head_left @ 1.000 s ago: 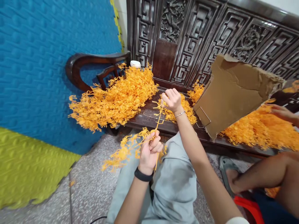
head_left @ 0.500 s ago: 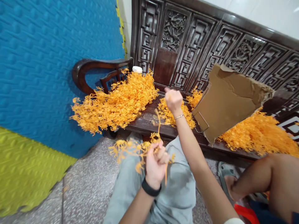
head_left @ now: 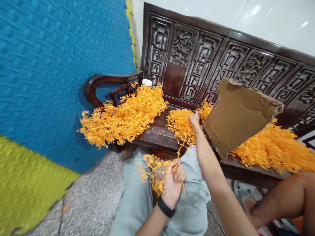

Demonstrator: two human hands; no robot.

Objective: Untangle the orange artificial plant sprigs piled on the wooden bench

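My left hand (head_left: 173, 183), with a black band at the wrist, is closed round an orange plastic flower branch (head_left: 157, 167). Its thin stem sticks out above and below my fist, and its frilly sprigs hang out to the left over my lap. My right hand (head_left: 195, 120), wearing a thin bracelet, reaches to the right edge of a small pile of orange sprigs (head_left: 180, 121) on the dark wooden bench (head_left: 158, 129). Its fingers look apart and touch the pile; their tips are partly hidden.
A large heap of orange branches (head_left: 128, 114) lies at the bench's left end, by the curved armrest (head_left: 94, 82) and a white round container (head_left: 147, 82). A cardboard piece (head_left: 238, 114) leans beside another orange heap (head_left: 273, 147). Another person's leg (head_left: 283, 200) is at the right.
My right hand has come down from above the small pile to its right edge. My left hand, still holding the branch, sits slightly lower and further right in view. The view has tilted up slightly.
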